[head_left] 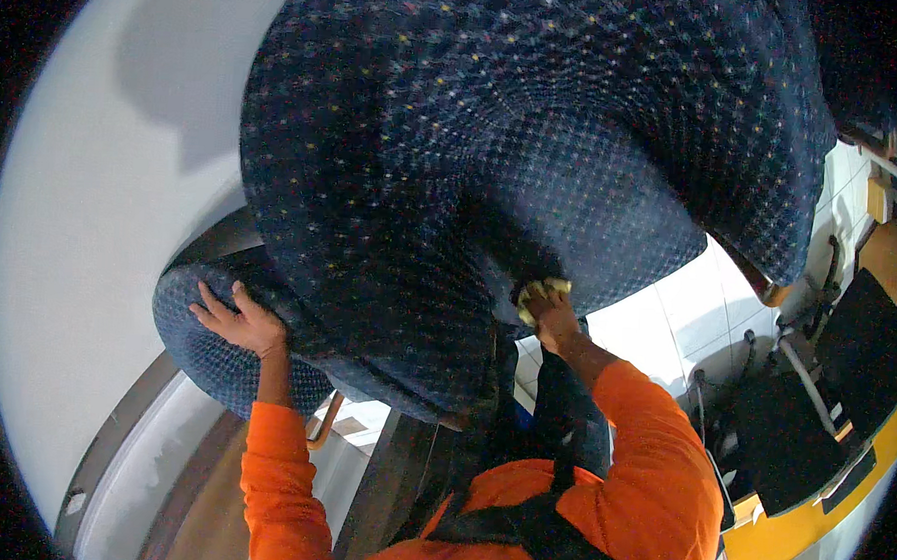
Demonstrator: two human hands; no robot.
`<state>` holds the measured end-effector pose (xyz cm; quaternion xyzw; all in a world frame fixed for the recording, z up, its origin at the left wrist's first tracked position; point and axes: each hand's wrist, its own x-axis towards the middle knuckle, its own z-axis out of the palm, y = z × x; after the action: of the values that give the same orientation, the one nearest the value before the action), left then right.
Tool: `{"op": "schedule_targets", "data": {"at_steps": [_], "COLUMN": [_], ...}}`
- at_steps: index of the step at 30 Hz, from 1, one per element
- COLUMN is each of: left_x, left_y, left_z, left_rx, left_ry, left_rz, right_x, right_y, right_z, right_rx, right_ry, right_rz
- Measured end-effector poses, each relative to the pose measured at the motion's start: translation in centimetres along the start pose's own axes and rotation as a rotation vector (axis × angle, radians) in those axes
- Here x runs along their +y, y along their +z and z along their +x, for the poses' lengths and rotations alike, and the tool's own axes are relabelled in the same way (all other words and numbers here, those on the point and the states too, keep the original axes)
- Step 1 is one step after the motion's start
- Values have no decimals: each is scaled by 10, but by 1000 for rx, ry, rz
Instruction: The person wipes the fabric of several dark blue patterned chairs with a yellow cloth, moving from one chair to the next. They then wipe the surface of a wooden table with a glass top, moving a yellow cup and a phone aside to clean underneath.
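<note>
Hidden or unclear items are recorded first. The large blue patterned sofa (538, 74) is cut off at its upper end, so its full outline cannot be established. At its left side is a rounded padded section (197, 314) in similar fabric; whether this belongs to the sofa or is a separate seat cannot be determined. The wearer's legs (573, 411) are only partly visible below the sofa's near edge. Beyond the sofa's right side, dark panels (797, 430) and a yellow-orange surface (807, 546) are dim and bent by the lens; their kind is not identifiable.

A pale yellow cloth (559, 285) is located at the near part of the sofa's seat, against the fabric. The right hand (555, 320) has its fingers closed on it. The cloth protrudes beyond the fingers on the far side and to the left; the remainder is concealed in the grip, and the fingertips cannot be seen clearly.

The left hand (241, 321) lies on the rounded section at the sofa's left, palm down, fingers extended and spread, grasping nothing. White floor tiles (672, 310) show to the sofa's right.
</note>
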<state>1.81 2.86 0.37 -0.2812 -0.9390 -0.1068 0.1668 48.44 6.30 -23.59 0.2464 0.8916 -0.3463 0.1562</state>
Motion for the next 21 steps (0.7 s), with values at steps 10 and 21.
{"op": "schedule_targets", "data": {"at_steps": [10,21], "left_x": [18,-47], "left_y": [0,18], "left_z": [-1,5], "left_rx": [49,42], "left_ry": [-23,244], "left_rz": [-86,186], "right_x": [73,-45], "right_y": [-152,64], "right_z": [195,41], "right_rx": [727,103], "right_ry": [373,97], "right_rz": [231,8]}}
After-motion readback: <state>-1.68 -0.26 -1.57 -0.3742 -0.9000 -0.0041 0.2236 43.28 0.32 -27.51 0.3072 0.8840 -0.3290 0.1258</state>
